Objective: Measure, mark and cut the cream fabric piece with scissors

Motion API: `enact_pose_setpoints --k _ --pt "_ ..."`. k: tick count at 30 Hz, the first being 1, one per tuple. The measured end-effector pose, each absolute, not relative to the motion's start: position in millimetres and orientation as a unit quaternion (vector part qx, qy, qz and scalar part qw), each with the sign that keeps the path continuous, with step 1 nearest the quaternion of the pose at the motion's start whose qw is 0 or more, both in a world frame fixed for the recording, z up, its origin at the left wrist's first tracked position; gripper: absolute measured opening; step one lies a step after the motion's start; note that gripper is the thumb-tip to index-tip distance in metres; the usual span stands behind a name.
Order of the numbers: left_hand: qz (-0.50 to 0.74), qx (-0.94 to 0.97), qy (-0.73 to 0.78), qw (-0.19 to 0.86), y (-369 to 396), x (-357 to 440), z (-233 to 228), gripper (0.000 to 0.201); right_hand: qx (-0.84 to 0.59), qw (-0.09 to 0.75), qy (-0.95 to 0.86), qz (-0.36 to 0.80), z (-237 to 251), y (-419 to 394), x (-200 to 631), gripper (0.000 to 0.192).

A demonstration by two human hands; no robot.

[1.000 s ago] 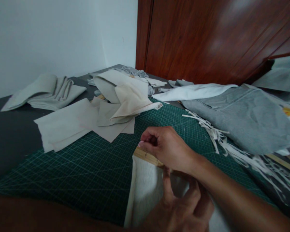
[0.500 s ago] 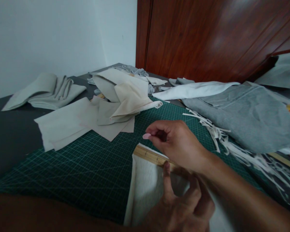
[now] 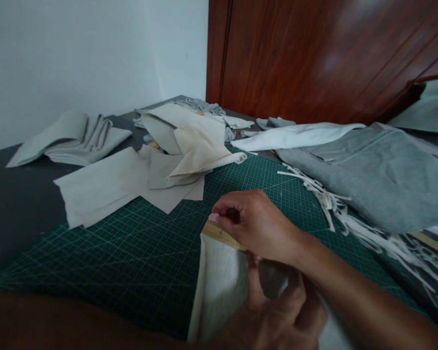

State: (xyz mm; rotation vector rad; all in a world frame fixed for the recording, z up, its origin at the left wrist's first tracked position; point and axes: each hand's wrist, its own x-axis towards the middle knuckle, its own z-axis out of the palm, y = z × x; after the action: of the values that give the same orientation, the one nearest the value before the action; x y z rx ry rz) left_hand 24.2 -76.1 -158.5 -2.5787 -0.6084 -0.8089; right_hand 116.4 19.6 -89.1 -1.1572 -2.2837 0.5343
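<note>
A piece of pale fabric (image 3: 222, 277) lies on a green cutting mat (image 3: 138, 272). Across its far end sits a wooden ruler (image 3: 222, 234). My left hand (image 3: 273, 311) reaches in low from the left, fingers spread over the fabric, fingertips pressing at the ruler, part of which is hidden by my right hand. Between the thumb and fingers of my right hand (image 3: 259, 226) is a pink piece of tailor's chalk (image 3: 214, 217), held at the ruler's far edge near its left end.
Beyond the mat's left side lie loose cream fabric pieces (image 3: 102, 182) and a folded fabric stack (image 3: 76, 138). Grey cloth (image 3: 354, 170), white cloth (image 3: 299, 136) and thin fabric strips (image 3: 336, 209) lie to the right. A wooden panel (image 3: 314, 58) stands behind.
My right hand has come down and slightly left, bringing the chalk from above the mat to the ruler's far edge. The left hand stays nearly in place on the fabric.
</note>
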Motion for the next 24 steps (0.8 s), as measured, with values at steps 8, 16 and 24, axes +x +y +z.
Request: enact_pose_setpoints --k 8,16,24 --pt "-0.272 -0.919 -0.223 0.176 -78 26 -158 0.038 -0.414 0.237 -0.857 0.194 -84 19 117 0.015" --pt "-0.312 -0.898 -0.256 0.177 -81 32 -164 0.037 -0.419 0.234 -0.853 0.203 -85 12 126 0.016" --pt "-0.313 -0.900 -0.255 0.167 -81 34 -170 0.037 -0.426 0.220 -0.852 0.211 -81 5 135 0.024"
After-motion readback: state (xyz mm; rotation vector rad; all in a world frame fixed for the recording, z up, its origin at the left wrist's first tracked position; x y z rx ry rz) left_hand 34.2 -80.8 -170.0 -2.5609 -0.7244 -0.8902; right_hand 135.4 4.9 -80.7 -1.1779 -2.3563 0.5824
